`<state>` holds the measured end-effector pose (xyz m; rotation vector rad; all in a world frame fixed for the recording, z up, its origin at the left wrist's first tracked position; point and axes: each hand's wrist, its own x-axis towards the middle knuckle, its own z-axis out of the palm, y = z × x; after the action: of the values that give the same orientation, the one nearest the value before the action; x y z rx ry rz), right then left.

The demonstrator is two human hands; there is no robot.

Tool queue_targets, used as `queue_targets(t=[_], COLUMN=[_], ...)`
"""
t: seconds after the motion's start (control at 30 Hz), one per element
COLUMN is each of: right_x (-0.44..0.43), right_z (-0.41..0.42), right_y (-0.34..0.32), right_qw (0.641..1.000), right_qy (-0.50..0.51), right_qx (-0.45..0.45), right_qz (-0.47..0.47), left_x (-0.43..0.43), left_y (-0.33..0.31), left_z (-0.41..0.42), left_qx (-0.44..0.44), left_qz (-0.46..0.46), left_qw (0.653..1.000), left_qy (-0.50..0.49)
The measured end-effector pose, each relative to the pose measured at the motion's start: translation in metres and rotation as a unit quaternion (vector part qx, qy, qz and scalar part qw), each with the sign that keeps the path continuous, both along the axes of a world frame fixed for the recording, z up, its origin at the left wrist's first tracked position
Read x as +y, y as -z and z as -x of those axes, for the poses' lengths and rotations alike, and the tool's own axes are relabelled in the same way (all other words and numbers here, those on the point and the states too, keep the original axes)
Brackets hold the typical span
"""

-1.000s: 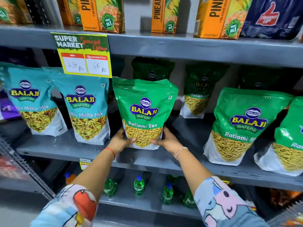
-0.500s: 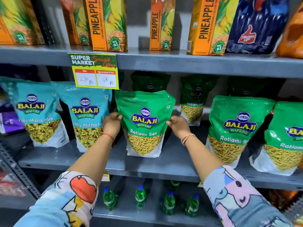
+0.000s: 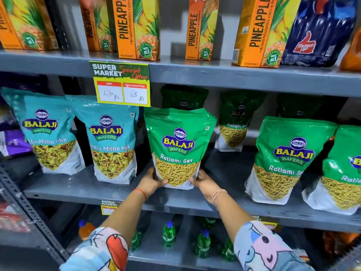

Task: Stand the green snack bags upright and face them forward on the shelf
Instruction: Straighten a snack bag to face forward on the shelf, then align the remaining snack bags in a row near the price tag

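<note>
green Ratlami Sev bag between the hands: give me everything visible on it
The held green bag is a glossy plastic stand-up pouch with a Balaji Wafers logo, "Ratlami Sev" lettering, a yellow sev picture and white bottom corners. It stands upright, front facing out, at the middle shelf front edge. The left hand and right hand grip its bottom corners.

We wore short, pale blue sleeves printed with cartoon figures. Nearest the price tag, the left sleeve showed a red-orange shape edged in white. Farther from that tag, the right sleeve carried a pink cartoon face with dark eyes. A thin red thread circled the left wrist, and a fine pale bracelet circled the right wrist.
</note>
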<state>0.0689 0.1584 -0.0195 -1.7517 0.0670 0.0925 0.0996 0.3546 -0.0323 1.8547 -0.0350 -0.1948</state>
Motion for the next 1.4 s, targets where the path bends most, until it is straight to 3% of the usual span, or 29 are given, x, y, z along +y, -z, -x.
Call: queue_targets(t=[0.17,0.4,0.5,0.6,0.67,0.73,0.83,0.93,1.0,1.17,1.27,1.4], right_x=[0.008,0.012,0.009,-0.012,-0.037,-0.071,-0.129,-0.193,-0.226,-0.279,-0.289,-0.289], right_z=[0.0,-0.005,0.02,0.073,0.105,0.126,0.145,0.152,0.145,0.115,0.092,0.07], right_y=[0.01,0.017,0.03,0.057,0.067,0.066,0.05,0.03,0.019,0.009,0.002,-0.001], right_qw=[1.0,1.0,0.988,0.915,0.89,0.902,0.937,0.949,0.949,0.982,0.991,0.998], right_qy=[0.013,0.024,0.039,-0.002,-0.05,-0.083,0.032,0.203,0.256,0.132,0.042,0.03], right_qx=[0.002,-0.016,-0.077,-0.184,-0.208,-0.207,-0.202,-0.174,-0.153,-0.036,-0.015,0.0], right_qz=[-0.028,-0.007,0.125,0.36,0.402,0.37,0.284,0.168,0.101,0.127,0.13,0.06], left_x=[-0.002,0.0,0.001,-0.012,-0.029,-0.056,-0.109,-0.174,-0.208,-0.264,-0.28,-0.287], left_y=[0.018,0.019,0.017,0.015,0.018,0.017,0.006,-0.011,-0.015,-0.009,-0.005,-0.001], left_z=[0.003,-0.002,0.01,0.056,0.087,0.102,0.098,0.088,0.079,0.057,0.053,0.054], left_qx=[-0.03,-0.02,-0.045,-0.118,-0.19,-0.258,-0.29,-0.217,-0.155,-0.002,0.039,0.048], left_qz=[-0.003,-0.034,-0.049,-0.097,-0.171,-0.202,-0.152,-0.052,-0.002,0.017,0.019,-0.001], left_qw=[0.998,0.998,0.995,0.969,0.938,0.927,0.937,0.973,0.988,0.993,0.991,0.995], left_qy=[-0.061,-0.056,-0.077,-0.195,-0.232,-0.184,-0.124,-0.064,-0.005,0.121,0.125,0.084])
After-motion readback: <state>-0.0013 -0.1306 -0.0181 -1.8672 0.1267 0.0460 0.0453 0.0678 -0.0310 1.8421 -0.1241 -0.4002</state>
